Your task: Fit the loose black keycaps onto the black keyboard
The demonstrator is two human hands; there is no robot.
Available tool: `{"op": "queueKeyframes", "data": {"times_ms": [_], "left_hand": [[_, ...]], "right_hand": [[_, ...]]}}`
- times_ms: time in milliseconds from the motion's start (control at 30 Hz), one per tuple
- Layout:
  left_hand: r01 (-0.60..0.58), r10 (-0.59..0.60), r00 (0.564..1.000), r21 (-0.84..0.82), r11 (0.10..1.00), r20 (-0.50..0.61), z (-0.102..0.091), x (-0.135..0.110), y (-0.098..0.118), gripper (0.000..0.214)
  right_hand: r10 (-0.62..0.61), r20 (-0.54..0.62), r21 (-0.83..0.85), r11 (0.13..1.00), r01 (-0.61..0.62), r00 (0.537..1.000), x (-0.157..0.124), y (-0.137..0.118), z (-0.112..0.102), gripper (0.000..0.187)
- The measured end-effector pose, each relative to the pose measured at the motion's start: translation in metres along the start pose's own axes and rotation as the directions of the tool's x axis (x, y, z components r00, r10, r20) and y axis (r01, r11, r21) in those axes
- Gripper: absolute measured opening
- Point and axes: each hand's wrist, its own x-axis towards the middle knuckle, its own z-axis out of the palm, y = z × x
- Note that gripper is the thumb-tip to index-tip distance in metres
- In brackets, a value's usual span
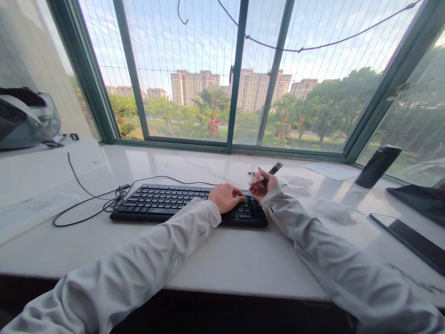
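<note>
White window-ledge counter (215, 260) beneath a green-framed bay window (236, 74). Left end: grey bag (24, 118), looped black cable (104, 199). Centre: black keyboard (163, 204), flat on the counter; left hand (226, 197) loosely curled, fingertips resting on the keys at its right end. Just beside: right hand (262, 184) closed around a slim black tool (273, 170), raised above the keyboard's far right corner. Right: dark tumbler (378, 165), phone (410, 239)
</note>
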Motion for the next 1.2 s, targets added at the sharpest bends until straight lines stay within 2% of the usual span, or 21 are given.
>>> {"op": "queueKeyframes", "data": {"times_ms": [200,400,700,1200], "left_hand": [[0.018,-0.018,1.0,-0.026,1.0,0.023,0.001,0.003,-0.003,0.035],[0.008,-0.008,1.0,-0.027,1.0,0.01,0.001,0.003,-0.003,0.033],[0.012,-0.012,1.0,-0.004,1.0,0.012,0.002,0.003,-0.003,0.033],[0.014,-0.014,1.0,-0.048,0.999,-0.006,0.003,0.005,-0.006,0.032]], "right_hand": [[0.054,0.013,-0.061,0.997,-0.053,0.998,0.002,0.01,0.006,0.053],[0.045,-0.038,0.014,0.999,-0.045,0.998,0.003,0.012,0.008,0.052],[0.008,-0.069,0.032,0.999,-0.005,0.998,0.006,0.014,0.006,0.053],[0.057,-0.199,0.056,0.997,-0.047,0.978,0.001,0.014,0.016,0.05]]}}
